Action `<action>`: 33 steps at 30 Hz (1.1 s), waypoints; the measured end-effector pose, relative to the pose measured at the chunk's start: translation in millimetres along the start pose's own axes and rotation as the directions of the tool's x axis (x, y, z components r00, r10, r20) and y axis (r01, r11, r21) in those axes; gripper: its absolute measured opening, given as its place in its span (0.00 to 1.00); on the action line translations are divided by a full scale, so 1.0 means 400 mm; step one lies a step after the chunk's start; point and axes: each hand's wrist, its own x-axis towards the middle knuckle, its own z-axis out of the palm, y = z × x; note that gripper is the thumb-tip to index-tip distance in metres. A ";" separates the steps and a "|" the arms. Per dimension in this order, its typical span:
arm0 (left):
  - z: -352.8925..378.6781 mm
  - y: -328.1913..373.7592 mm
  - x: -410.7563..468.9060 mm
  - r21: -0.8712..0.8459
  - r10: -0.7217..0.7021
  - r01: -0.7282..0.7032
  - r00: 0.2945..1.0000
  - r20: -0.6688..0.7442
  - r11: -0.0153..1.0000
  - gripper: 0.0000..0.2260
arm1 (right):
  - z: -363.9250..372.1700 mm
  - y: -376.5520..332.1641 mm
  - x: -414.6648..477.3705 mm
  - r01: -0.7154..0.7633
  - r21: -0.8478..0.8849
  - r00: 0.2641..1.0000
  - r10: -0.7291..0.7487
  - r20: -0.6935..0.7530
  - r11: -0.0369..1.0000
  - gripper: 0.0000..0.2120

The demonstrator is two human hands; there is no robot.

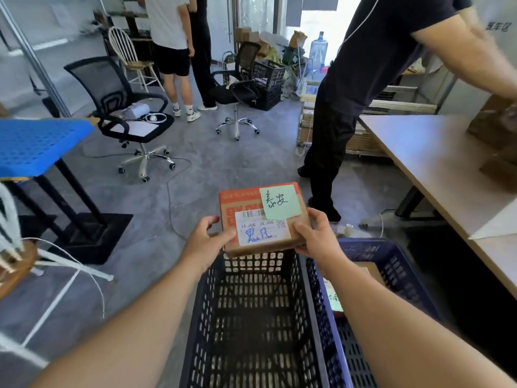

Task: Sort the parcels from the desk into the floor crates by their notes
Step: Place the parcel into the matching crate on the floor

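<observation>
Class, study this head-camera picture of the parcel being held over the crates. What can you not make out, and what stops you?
Head view only:
- Underside of the parcel: faces away.
- Red print on its lid: covered by the green note and white label.
- Contents of the blue crate: the right forearm crosses it; only part of a green note shows.
- Boxes on the desk: cut off by the right edge, blurred.
- Label's small print: too small.

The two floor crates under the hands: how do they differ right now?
The black crate sits directly below the held parcel; the blue crate stands to its right, beside the desk. The black crate looks empty, while the blue crate already holds a parcel with a green note. Both are perforated plastic crates standing side by side on the floor. The left hand and right hand grip the parcel's sides.
</observation>
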 end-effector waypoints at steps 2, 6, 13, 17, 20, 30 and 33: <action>0.004 -0.031 0.010 0.075 0.030 -0.031 0.999 0.017 0.997 0.27 | 0.036 0.020 0.019 -0.007 -0.077 1.000 0.007 0.000 0.997 0.24; 0.017 -0.114 0.058 0.091 0.009 -0.012 0.999 0.040 0.996 0.27 | 0.088 0.078 0.049 0.063 -0.463 0.997 -0.030 0.077 0.884 0.27; 0.091 -0.334 0.166 0.143 -0.087 0.079 0.995 0.054 0.987 0.34 | 0.154 0.271 0.149 0.124 -0.655 0.991 -0.058 0.122 0.745 0.32; 0.151 -0.472 0.233 0.226 -0.111 0.094 0.991 0.068 0.970 0.37 | 0.170 0.412 0.215 0.158 -0.739 0.981 -0.016 0.195 0.655 0.31; 0.198 -0.576 0.287 0.325 -0.124 0.088 0.988 0.094 0.942 0.34 | 0.185 0.523 0.269 0.149 -0.783 0.964 0.087 0.251 0.603 0.30; 0.343 -0.859 0.441 0.508 -0.190 0.142 0.981 0.043 0.849 0.29 | 0.270 0.839 0.431 0.048 -0.785 0.957 0.198 0.214 0.617 0.32; 0.382 -0.923 0.473 0.532 -0.206 0.173 0.979 0.003 0.829 0.28 | 0.299 0.913 0.480 0.013 -0.780 0.952 0.232 0.201 0.625 0.30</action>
